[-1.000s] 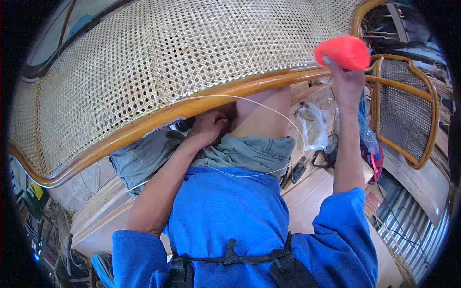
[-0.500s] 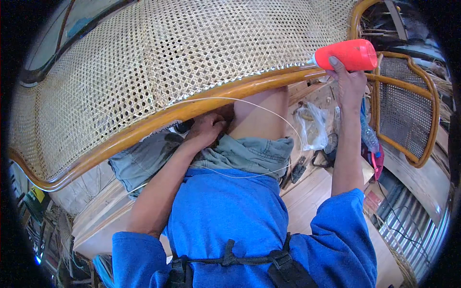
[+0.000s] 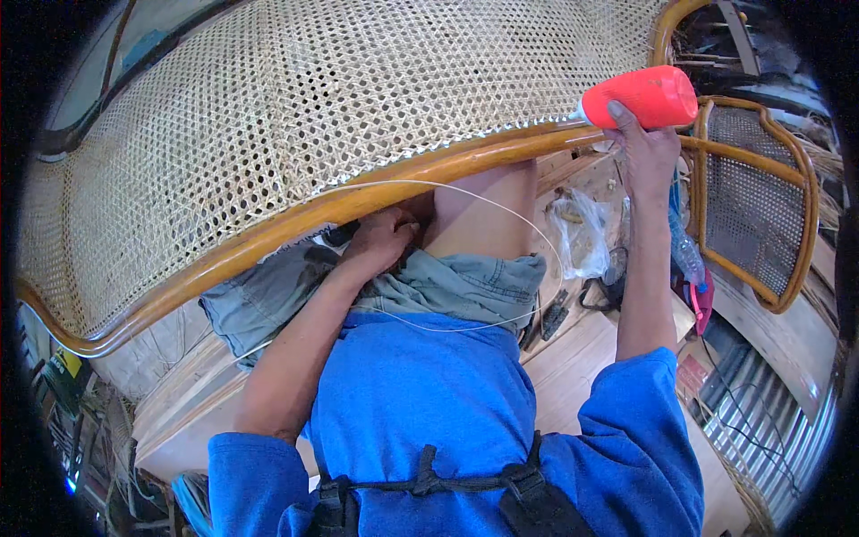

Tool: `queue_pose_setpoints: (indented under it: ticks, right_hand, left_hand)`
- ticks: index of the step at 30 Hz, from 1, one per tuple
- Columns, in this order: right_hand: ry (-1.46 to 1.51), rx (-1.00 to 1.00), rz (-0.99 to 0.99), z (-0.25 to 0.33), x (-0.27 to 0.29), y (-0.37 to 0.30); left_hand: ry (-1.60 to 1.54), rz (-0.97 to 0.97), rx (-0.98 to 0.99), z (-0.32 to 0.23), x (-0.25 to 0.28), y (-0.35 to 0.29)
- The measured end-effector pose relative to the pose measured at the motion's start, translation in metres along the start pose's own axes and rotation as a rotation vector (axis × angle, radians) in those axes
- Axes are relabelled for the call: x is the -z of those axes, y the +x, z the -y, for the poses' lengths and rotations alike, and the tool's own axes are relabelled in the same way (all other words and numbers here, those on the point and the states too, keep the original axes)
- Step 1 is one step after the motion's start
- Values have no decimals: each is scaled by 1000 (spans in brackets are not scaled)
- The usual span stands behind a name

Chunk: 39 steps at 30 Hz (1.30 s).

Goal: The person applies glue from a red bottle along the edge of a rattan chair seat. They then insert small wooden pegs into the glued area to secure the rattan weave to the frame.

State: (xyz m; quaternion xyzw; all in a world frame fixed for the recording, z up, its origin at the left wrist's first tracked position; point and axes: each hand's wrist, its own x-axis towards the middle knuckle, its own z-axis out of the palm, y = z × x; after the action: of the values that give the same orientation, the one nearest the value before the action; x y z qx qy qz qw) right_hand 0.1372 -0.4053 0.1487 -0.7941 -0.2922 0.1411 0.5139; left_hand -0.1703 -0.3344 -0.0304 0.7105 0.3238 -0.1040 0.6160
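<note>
My right hand [image 3: 648,154] grips a red squeeze bottle [image 3: 637,97] with a pale nozzle, tilted so its base points up and right. The nozzle tip touches or nearly touches the near edge of a woven cane panel [image 3: 376,80], where a row of white dabs runs along a curved brown wooden rail [image 3: 447,163]. My left hand [image 3: 383,240] rests over my lap just below the rail, its fingers curled; what they hold, if anything, is hidden. Beside it a dark object [image 3: 340,234] shows partly under the rail. A thin pale cane strand [image 3: 528,221] loops from the rail across my lap.
At the right stands another cane-panelled wooden frame [image 3: 756,201]. A clear plastic bag [image 3: 580,237], a plastic bottle [image 3: 687,257] and a dark brush-like piece [image 3: 555,318] lie on and around the wooden boards [image 3: 582,371]. Corrugated metal sheet [image 3: 756,394] is at the lower right.
My right hand and the red bottle have shifted slightly left and up along the panel edge. My left hand has barely moved.
</note>
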Motion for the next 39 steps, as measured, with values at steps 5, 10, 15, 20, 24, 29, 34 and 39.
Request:
queue_pose_setpoints:
  ticks: [5,10,15,20,24,29,34,39]
  right_hand:
    - [-228,109,-26,-2,-2,-4]
    - [-293,247,-124,2,-6,-19]
    - [-2,91,-117,-5,8,-8]
    - [59,44,-91,-8,10,-9]
    - [74,36,-91,-9,7,-11]
    - [59,37,-97,-11,8,-8]
    - [8,-4,-77,-8,6,-1]
    - [-74,11,-2,-5,5,5]
  left_hand:
    - [3,16,39,-6,3,-1]
    - [90,-53,-10,-6,3,-4]
    - [42,-36,-22,-5,1,-3]
    - [28,10,31,-4,2,-1]
    - [46,-27,-10,-7,3,-4]
    - [10,17,23,-10,4,-3]
    - [4,6,20,-8,3,-3]
    - [-1,-10,37,-10,4,-4]
